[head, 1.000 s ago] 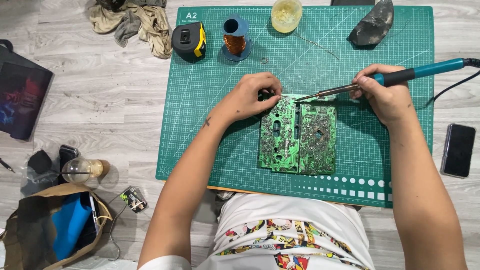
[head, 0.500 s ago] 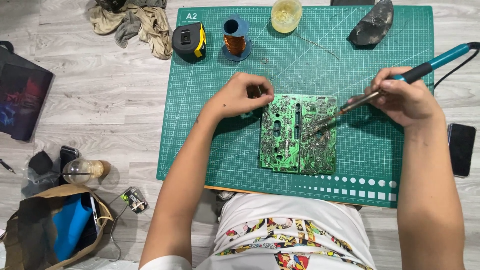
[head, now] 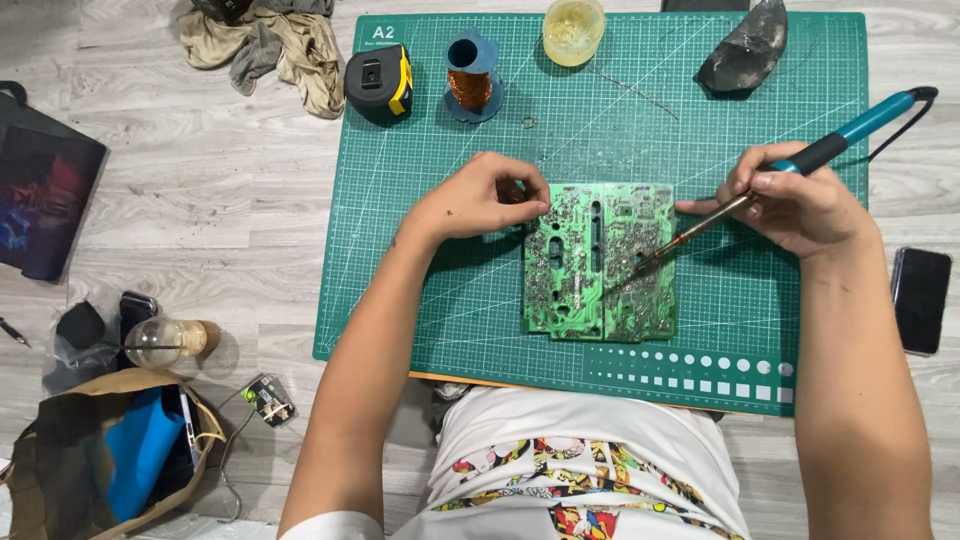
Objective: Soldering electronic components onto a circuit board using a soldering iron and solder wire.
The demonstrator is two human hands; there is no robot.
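Left hand: (head: 480,200) curled, fingertips pinching the upper left edge of the green circuit board (head: 598,262), pressing it onto the mat.
Right hand: (head: 800,205) closed in a pen grip around the teal-handled soldering iron (head: 800,160).
Soldering iron: slanted down to the left, tip touching the right half of the board; cable running off past the mat's right edge.
Circuit board: solder side up, flat in the middle of the green cutting mat (head: 420,270).
Mat, far edge: black and yellow tape measure (head: 379,84), copper wire spool (head: 470,80), yellowish flux tub (head: 573,30), dark rag-like lump (head: 745,50).
Floor, right: black phone (head: 919,300) just beside the right forearm.
Floor, left: crumpled beige cloth (head: 270,45), brown bag (head: 110,450) with a blue item inside.
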